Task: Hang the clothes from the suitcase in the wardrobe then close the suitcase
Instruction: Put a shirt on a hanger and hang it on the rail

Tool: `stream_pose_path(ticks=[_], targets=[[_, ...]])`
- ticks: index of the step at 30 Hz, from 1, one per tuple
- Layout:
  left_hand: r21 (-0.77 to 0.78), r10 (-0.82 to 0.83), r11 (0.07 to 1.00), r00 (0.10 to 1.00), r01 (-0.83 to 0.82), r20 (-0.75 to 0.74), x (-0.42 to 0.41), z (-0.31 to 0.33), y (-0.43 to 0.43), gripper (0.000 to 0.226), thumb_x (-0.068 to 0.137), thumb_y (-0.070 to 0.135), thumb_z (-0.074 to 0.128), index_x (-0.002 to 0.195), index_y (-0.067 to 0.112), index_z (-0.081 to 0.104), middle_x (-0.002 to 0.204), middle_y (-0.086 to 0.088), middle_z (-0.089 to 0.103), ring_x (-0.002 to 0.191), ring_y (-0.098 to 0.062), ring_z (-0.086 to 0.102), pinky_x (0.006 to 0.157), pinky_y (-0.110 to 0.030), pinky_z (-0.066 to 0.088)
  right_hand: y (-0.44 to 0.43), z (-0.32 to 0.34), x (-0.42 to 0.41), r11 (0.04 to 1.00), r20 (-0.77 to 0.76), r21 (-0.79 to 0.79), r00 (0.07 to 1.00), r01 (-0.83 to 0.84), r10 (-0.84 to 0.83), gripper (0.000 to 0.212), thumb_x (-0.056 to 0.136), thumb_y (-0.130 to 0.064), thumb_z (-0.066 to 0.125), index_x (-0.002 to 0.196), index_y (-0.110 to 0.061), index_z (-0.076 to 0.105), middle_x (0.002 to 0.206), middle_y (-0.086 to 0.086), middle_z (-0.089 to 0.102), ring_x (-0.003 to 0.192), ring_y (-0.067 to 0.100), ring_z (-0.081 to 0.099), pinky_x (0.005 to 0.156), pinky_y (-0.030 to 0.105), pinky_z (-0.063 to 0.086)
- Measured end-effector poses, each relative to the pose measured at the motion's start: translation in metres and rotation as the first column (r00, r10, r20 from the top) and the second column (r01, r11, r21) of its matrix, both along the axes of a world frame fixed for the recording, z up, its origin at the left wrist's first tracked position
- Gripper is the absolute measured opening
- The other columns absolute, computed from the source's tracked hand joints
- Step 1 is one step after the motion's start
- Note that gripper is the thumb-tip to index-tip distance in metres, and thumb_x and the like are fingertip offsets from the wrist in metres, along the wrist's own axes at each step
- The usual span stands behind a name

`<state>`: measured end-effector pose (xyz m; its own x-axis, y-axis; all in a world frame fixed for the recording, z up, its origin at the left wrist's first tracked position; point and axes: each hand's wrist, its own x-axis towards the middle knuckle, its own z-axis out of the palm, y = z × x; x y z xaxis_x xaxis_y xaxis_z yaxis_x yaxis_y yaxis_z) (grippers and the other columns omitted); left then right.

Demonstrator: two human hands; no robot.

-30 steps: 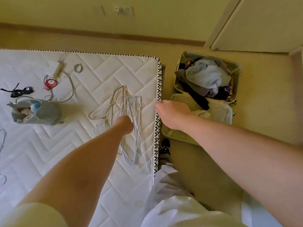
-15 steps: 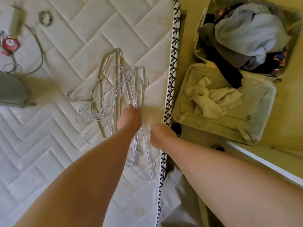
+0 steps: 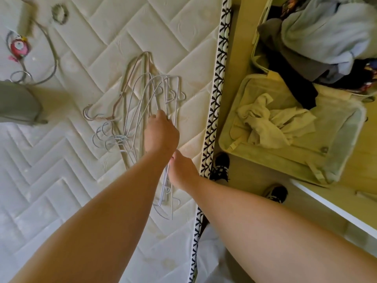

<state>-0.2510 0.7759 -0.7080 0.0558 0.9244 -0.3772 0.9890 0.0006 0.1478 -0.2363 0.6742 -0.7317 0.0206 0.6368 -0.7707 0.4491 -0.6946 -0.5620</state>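
Reaching across the mattress (image 3: 61,180), the left hand (image 3: 161,133) lies on a tangled heap of wire hangers (image 3: 142,103) close to the mattress's right edge. Its fingers (image 3: 160,115) are curled down into the wires and grip them. The right hand (image 3: 182,171) sits just behind the left wrist, at the near end of the same heap. Its fingers are tucked under and mostly hidden, so I cannot tell whether they hold a wire or only touch it.

Beside the mattress's right edge the suitcase (image 3: 306,162) lies wide open on the floor (image 3: 255,190). Its far half is piled with clothes (image 3: 326,37) in pale blue, grey and black, and a crumpled beige garment (image 3: 271,123) lies in the near half. Two dark patterned shoes (image 3: 220,166) stand on the floor between the mattress and the suitcase.

Toward the mattress's far left corner lie a red round trinket (image 3: 19,48) on a cord and a small ring (image 3: 59,14). A grey bag (image 3: 16,103) sits at the left edge.
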Motion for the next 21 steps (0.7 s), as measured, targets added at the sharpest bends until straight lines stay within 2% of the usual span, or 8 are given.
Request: stream_pose_path(ticks=[4,7,9,11,14,17,19,21], targets=[[0.001,-0.077,0.997,0.991,0.077,0.108,0.045,0.017,-0.006,0.021,0.104,0.023,0.044,0.114,0.012,0.059,0.118,-0.005,0.057,0.091,-0.025,0.059,0.071,-0.036,0.045,0.007,0.021,0.033,0.995,0.048,0.074,0.997,-0.066,0.063,0.023,0.102,-0.008,0.047,0.123,-0.002,0.054,0.116,0.012,0.06,0.112,0.026,0.061,0.089,0.028,0.043],[-0.112,-0.125,0.983,0.973,0.149,0.196,0.076,0.014,-0.003,0.029,0.098,0.01,0.049,0.121,0.016,0.065,0.126,-0.003,0.058,0.104,-0.023,0.062,0.076,-0.03,0.045,0.013,0.019,0.066,0.983,-0.028,-0.041,0.984,0.176,-0.178,0.001,0.098,-0.008,0.056,0.099,-0.007,0.056,0.103,0.005,0.05,0.09,0.019,0.057,0.078,0.022,0.04],[-0.178,-0.186,0.957,0.956,0.229,0.228,0.09,0.011,-0.003,0.034,0.094,0.004,0.049,0.118,0.019,0.069,0.121,-0.001,0.063,0.101,-0.02,0.063,0.079,-0.029,0.049,0.009,0.018,0.088,0.837,-0.127,-0.181,0.832,0.516,-0.54,0.013,0.103,-0.01,0.044,0.113,-0.007,0.052,0.107,0.007,0.058,0.069,0.017,0.062,0.083,0.032,0.057],[-0.191,-0.193,0.952,0.955,0.238,0.224,0.095,0.008,-0.005,0.036,0.091,0.006,0.051,0.119,0.022,0.068,0.124,-0.001,0.062,0.105,-0.021,0.062,0.088,-0.034,0.053,0.002,0.01,0.104,0.678,-0.164,-0.288,0.662,0.676,-0.731,0.025,0.106,-0.018,0.036,0.122,-0.007,0.051,0.105,0.01,0.065,0.072,0.023,0.07,0.08,0.047,0.062],[-0.051,-0.204,0.977,0.978,0.205,0.036,0.088,0.001,-0.007,0.048,0.083,0.004,0.054,0.126,0.025,0.058,0.135,0.0,0.051,0.126,-0.023,0.048,0.11,-0.04,0.037,-0.002,-0.004,0.116,0.697,-0.106,-0.239,0.695,0.676,-0.711,0.009,0.101,-0.016,0.041,0.106,-0.015,0.049,0.099,0.013,0.063,0.092,0.036,0.069,0.082,0.052,0.06],[0.056,-0.082,0.994,0.98,0.094,-0.181,0.065,-0.006,0.0,0.058,0.075,0.005,0.055,0.13,0.021,0.045,0.137,-0.006,0.039,0.13,-0.027,0.036,0.113,-0.043,0.03,0.002,-0.02,0.123,0.638,0.029,-0.147,0.648,0.756,-0.761,0.023,0.094,0.0,0.04,0.106,-0.018,0.046,0.103,0.01,0.054,0.09,0.031,0.056,0.079,0.038,0.049],[0.015,0.046,0.999,0.961,-0.044,-0.271,0.05,-0.012,0.005,0.049,0.09,0.026,0.059,0.134,0.012,0.041,0.139,-0.013,0.04,0.129,-0.032,0.039,0.111,-0.047,0.035,0.006,-0.027,0.134,0.544,0.141,-0.121,0.557,0.83,-0.819,0.03,0.095,0.004,0.037,0.115,-0.013,0.051,0.104,0.01,0.053,0.093,0.028,0.052,0.075,0.033,0.039],[-0.166,0.081,0.977,0.951,-0.135,-0.298,0.045,-0.02,0.007,0.054,0.099,0.054,0.046,0.123,0.006,0.051,0.126,-0.014,0.057,0.114,-0.032,0.056,0.098,-0.046,0.047,0.01,-0.034,0.145,0.446,0.199,-0.132,0.464,0.885,-0.863,0.027,0.1,-0.001,0.038,0.121,-0.008,0.054,0.114,0.012,0.058,0.104,0.031,0.058,0.081,0.032,0.045]])
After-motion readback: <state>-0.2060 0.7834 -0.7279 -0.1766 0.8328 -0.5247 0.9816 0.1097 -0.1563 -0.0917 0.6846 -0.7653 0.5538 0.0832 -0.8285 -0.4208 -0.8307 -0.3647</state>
